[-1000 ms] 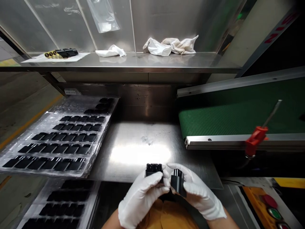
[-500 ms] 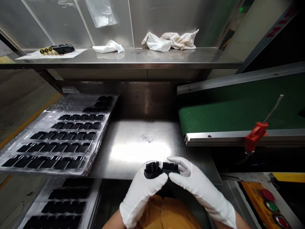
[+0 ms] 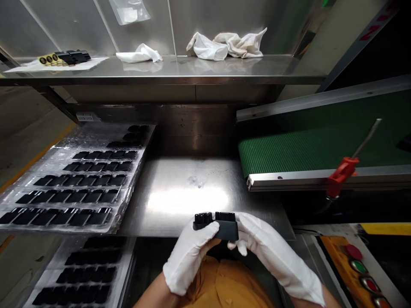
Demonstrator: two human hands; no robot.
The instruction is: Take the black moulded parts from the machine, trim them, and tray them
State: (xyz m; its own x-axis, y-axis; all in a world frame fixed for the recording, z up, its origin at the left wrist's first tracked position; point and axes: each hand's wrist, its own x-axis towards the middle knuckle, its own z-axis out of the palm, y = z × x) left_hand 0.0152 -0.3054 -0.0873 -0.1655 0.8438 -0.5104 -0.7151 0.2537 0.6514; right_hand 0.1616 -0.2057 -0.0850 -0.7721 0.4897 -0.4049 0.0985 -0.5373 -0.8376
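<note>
Both of my hands wear white gloves and are together at the front edge of the steel table (image 3: 173,179). My left hand (image 3: 190,250) is closed on black parts (image 3: 227,230), its thumb lying across their near side. These parts have several small upright cylinders at the left and a flat-topped block at the right. At their right end is my right hand (image 3: 257,235), its fingers bent behind and under the block; whether it grips the block is hard to make out.
Clear trays (image 3: 69,184) of black pieces lie at the left, with another tray (image 3: 77,273) lower down. A green conveyor (image 3: 314,137) with a red tool (image 3: 341,177) stands right, above a button box (image 3: 359,269). White cloths (image 3: 208,46) lie on the shelf (image 3: 180,70).
The black parts have turned so that their near side shows more. My right thumb has left the top of the block, and my right fingers have moved lower. The view has shifted slightly.
</note>
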